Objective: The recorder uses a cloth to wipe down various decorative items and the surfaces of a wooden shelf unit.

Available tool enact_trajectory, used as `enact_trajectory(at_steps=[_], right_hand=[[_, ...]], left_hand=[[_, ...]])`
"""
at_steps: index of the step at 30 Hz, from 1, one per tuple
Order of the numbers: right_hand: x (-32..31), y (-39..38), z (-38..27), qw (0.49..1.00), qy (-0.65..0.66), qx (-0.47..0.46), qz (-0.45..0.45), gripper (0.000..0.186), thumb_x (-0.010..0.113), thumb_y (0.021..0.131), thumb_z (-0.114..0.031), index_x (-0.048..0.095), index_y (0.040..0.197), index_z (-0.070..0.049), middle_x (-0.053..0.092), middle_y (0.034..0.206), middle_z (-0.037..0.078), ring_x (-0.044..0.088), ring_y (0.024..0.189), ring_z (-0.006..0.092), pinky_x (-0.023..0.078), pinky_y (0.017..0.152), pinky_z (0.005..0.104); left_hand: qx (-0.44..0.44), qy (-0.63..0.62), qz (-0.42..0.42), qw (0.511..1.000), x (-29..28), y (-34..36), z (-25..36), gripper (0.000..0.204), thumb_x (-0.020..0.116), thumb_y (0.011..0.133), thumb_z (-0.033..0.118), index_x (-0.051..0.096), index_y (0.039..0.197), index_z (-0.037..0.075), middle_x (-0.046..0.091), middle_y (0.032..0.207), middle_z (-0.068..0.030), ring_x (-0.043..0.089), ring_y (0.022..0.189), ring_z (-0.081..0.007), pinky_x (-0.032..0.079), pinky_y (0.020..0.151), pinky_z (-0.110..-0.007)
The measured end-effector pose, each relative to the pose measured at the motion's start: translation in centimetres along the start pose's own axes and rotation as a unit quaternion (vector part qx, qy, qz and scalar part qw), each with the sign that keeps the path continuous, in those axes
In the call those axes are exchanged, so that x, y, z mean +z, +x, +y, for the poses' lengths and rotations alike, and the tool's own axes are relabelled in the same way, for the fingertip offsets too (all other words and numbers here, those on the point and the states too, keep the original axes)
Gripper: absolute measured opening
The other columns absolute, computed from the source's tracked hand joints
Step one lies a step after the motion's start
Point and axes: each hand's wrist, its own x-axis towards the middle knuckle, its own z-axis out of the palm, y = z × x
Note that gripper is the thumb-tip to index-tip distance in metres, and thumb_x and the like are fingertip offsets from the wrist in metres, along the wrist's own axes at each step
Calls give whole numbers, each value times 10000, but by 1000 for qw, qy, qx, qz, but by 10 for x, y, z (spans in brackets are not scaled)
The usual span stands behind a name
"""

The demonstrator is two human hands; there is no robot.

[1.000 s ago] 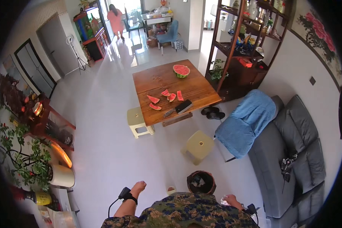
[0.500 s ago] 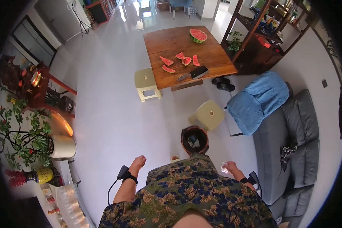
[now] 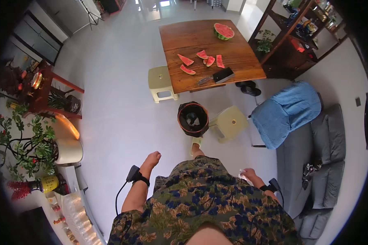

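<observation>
Hands hang at the person's sides: left hand point(image 3: 150, 159) empty, grip loosely open; right hand point(image 3: 247, 175) seems closed on something small and white point(image 3: 242, 176), too blurred to name. Dark bin point(image 3: 193, 118) stands on the floor ahead, near the tabletop point(image 3: 192, 38).

A pale, glossy tiled floor point(image 3: 110, 106) fills the room and catches daylight from the far end. A wooden table point(image 3: 200, 38) stands at the back with two pale green stools point(image 3: 161, 81) near its front edge, a dark open shelf unit point(image 3: 298, 36) against the right wall. A grey sofa point(image 3: 327, 155) with a blue blanket point(image 3: 286, 112) lines the right side; potted plants point(image 3: 24, 143) crowd the left.
</observation>
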Motion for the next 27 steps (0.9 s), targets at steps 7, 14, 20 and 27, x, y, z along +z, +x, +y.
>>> enact_trajectory(at_steps=[7, 14, 20, 27], right_hand=[[-69, 66, -80, 999, 49, 6, 11, 306, 637, 638, -310, 663, 813, -61, 629, 797, 162, 598, 745, 305, 461, 716, 377], [-102, 125, -96, 991, 94, -72, 54, 290, 637, 650, -244, 652, 876, -61, 629, 754, 143, 604, 701, 254, 467, 658, 354], [-138, 131, -148, 995, 19, -84, 42, 269, 628, 648, -268, 657, 828, -71, 615, 775, 168, 593, 730, 307, 460, 673, 380], [-133, 151, -183, 985, 119, -123, 11, 229, 624, 662, -214, 652, 831, -61, 626, 757, 140, 599, 707, 274, 459, 664, 358]], left_hand=[[-81, -39, -68, 994, -35, 37, 20, 284, 448, 837, 250, 586, 938, 23, 596, 935, -206, 552, 917, -362, 446, 780, -423], [-53, -54, -48, 996, -54, 104, 73, 283, 453, 848, 249, 572, 965, 21, 595, 946, -198, 557, 921, -346, 446, 789, -400], [-33, -70, -52, 996, -71, 131, 108, 301, 454, 862, 257, 559, 1013, 18, 594, 980, -191, 555, 938, -341, 444, 801, -391], [17, 60, -101, 993, -93, 163, 96, 290, 464, 846, 256, 569, 983, 23, 605, 935, -191, 557, 915, -355, 444, 785, -403]])
